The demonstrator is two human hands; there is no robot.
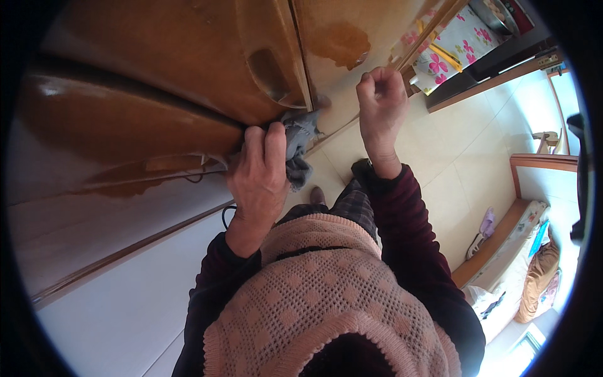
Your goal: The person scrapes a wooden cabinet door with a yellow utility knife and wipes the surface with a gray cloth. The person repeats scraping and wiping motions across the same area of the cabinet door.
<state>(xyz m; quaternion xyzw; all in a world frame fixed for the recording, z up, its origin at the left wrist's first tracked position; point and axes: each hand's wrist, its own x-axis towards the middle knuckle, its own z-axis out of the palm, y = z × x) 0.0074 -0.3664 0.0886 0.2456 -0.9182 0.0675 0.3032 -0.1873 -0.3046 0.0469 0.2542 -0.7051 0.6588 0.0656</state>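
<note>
My left hand point(261, 172) grips a grey cloth point(300, 141) against the edge of a brown wooden cabinet point(188, 52). Part of the cloth hangs down beside my fingers, and its far end touches the cabinet near a recessed handle point(269, 73). To the right, my right hand point(384, 96) is raised with its fingers curled in, and nothing shows in it. It is apart from the cloth, in front of the cabinet's right-hand panel point(330, 70). Dark, shiny patches mark the wood. What lies under my left palm is hidden.
A table with a flowered cover point(466, 47) stands at the upper right, bearing a metal bowl point(492, 16). My shoe point(317, 195) is on the tiled floor point(447, 155). A bed point(499, 264) with clothes lies at the lower right, with purple slippers point(487, 222) beside it. A white wall point(132, 282) is at the lower left.
</note>
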